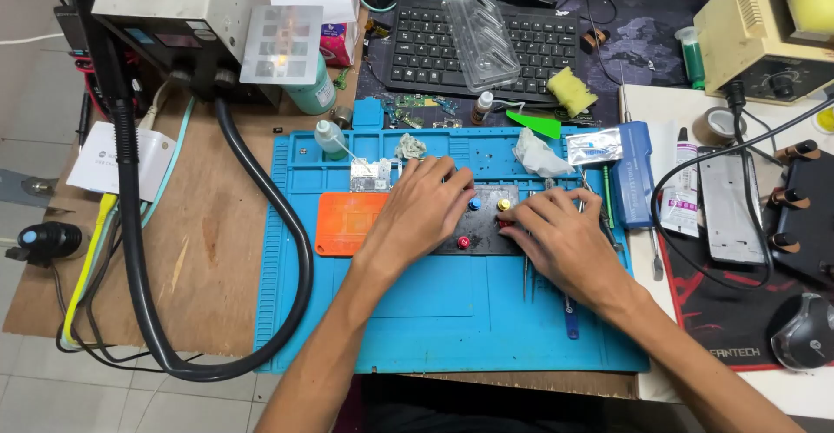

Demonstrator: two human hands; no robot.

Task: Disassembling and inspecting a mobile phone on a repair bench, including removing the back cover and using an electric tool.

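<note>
Black holding fixture (483, 224) with red, blue and yellow knobs lies on the blue repair mat (452, 311). Left hand (423, 210) presses flat on it, fingers spread; right hand (560, 233) pinches a knob. Steady downward pressure would likely prevent slipping.

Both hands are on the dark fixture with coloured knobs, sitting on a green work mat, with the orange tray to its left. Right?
Not quite: the work mat is blue, not green. The head view shows both the left hand and right hand on the dark fixture, orange tray to its left.
</note>
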